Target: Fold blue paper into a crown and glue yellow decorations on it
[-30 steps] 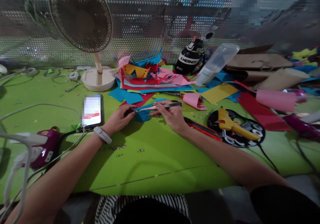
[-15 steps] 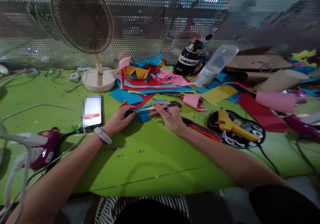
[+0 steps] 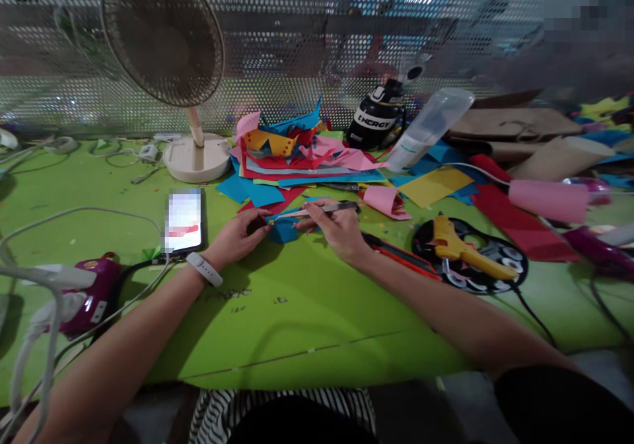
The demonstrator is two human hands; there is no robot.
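Between my hands is a small blue paper piece (image 3: 283,230), with a tiny yellow bit (image 3: 271,221) near its upper left. My left hand (image 3: 241,236), with a white band on the wrist, pinches the left edge of the blue paper. My right hand (image 3: 337,229) is closed round metal tweezers (image 3: 317,210), whose tips reach left to the yellow bit. Whether the tips grip that bit is too small to tell.
A phone (image 3: 184,219) and a fan (image 3: 197,156) are at the left. Behind my hands lie coloured papers (image 3: 317,160). At the right are a red-black cutter (image 3: 403,257), a yellow glue gun (image 3: 460,249) on a black tray (image 3: 520,265), and a pink roll (image 3: 547,199).
The blue paper has tilted slightly, and the yellow bit shows more clearly at the tweezer tips. Both hands have stayed nearly in place.
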